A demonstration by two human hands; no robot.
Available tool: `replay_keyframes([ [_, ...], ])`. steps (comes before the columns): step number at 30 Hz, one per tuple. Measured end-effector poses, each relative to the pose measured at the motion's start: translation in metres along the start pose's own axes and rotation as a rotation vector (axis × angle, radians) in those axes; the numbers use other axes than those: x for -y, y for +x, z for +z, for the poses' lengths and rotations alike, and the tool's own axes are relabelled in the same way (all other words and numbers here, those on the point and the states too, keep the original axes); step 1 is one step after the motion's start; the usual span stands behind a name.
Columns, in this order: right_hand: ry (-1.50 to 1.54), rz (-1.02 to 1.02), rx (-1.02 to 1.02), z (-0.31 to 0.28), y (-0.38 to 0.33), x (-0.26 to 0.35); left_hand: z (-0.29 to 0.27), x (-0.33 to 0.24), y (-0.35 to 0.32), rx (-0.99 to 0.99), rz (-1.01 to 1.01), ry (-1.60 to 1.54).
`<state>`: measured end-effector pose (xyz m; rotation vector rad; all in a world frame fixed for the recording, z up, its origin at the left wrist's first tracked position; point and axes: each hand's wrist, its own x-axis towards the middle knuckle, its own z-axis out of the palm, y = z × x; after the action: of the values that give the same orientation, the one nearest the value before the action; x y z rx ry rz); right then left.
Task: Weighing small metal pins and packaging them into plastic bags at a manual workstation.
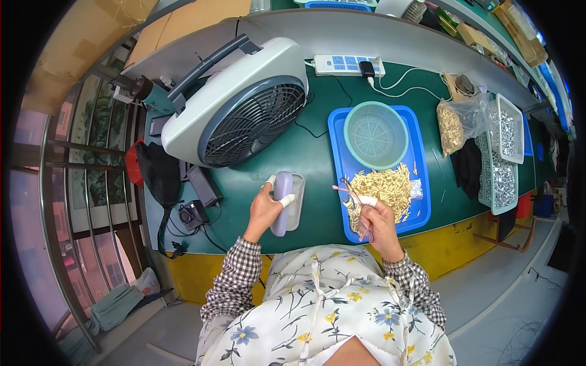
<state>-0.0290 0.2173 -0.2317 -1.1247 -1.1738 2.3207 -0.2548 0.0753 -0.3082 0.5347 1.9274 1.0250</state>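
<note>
My left hand (262, 212), with white coverings on the thumb and a fingertip, grips a lilac glasses case (281, 221) on the green table. The case stands open, its pale inside facing right. In my right hand (381, 228) is a pair of eyeglasses (365, 233) with thin pinkish frames, held above the near left part of a blue tray (423, 146). Under and beside that hand lies a heap of small brass-coloured pins (390, 186). A pale green round basket (376, 135) sits at the tray's far end, and a small clear packet (416, 189) lies beside the heap.
A large box fan (253, 116) takes up the back left, near black adapters (204, 186) and cables. A white power strip (342, 64) lies at the back. To the right are a bag of brass pieces (450, 129) and baskets of silver metal parts (504, 180).
</note>
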Motion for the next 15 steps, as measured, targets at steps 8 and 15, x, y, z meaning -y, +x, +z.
replay_keyframes([
  [8, -0.005, 0.014, -0.090, -0.007, -0.007, -0.016, 0.043, 0.006, 0.004, -0.330, 0.125, 0.461],
  [15, -0.035, 0.071, -0.071, 0.003, 0.000, -0.012, 0.067, 0.031, -0.002, -0.608, 0.367, 0.716],
])
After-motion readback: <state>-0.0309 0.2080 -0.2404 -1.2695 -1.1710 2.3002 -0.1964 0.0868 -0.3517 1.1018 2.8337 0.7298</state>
